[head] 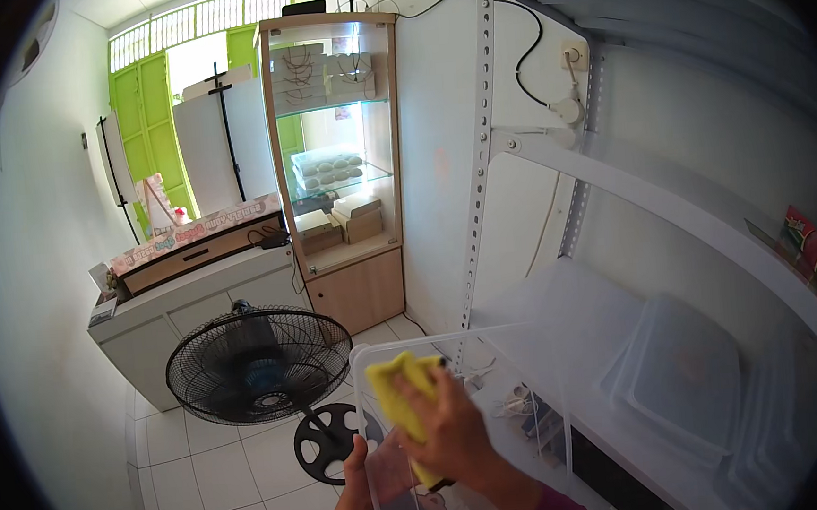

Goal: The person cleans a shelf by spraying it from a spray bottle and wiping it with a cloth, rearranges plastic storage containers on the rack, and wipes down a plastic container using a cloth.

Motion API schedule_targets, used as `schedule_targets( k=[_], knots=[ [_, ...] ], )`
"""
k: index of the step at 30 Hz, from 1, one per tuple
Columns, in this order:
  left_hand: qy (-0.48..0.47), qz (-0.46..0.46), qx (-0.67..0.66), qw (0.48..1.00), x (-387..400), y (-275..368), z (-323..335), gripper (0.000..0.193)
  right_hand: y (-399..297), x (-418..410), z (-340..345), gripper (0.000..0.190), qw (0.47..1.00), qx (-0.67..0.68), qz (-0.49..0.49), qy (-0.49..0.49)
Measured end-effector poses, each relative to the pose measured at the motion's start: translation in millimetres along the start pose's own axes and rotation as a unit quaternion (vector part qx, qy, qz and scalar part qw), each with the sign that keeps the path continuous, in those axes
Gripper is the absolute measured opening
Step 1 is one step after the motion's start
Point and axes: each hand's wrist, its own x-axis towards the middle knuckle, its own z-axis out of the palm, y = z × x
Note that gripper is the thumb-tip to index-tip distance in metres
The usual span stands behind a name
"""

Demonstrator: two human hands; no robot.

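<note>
A clear plastic panel with a raised rim (450,337), a lid or the side of a container, stands tilted before me. My left hand (367,482) holds it at its left edge, thumb on the near side and fingers seen through the plastic. My right hand (452,426) presses a folded yellow cloth (400,390) against the panel's surface, near its left part. The cloth has a dark edge and hangs below the hand.
A black pedestal fan (260,365) stands left, by a white counter (145,344). Behind is a glass display cabinet (348,259). On the right, a white metal shelving rack (478,179) holds several translucent plastic lids (686,370); cables lie beneath.
</note>
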Motion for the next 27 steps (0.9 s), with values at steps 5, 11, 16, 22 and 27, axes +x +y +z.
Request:
schedule_targets(
  k=[5,11,16,22,27],
  knots=[
    [-0.079,0.007,-0.045,0.996,-4,9,17,0.093,54,-11,-31,0.067,0.970,-0.158,0.146,0.113],
    [-0.067,0.009,-0.039,0.997,-4,11,21,0.090,61,-55,-47,0.057,0.966,-0.065,0.236,0.081],
    [-0.061,-0.001,-0.038,0.997,-3,9,25,0.090,63,-41,-62,0.057,0.965,-0.130,0.181,0.138],
    [-0.104,0.004,-0.049,0.993,-6,8,22,0.090,62,-49,-82,0.054,0.968,-0.120,0.132,0.177],
    [-0.066,0.014,-0.034,0.997,-6,9,20,0.091,43,-65,-102,0.053,0.951,-0.092,0.278,-0.094]
  ],
)
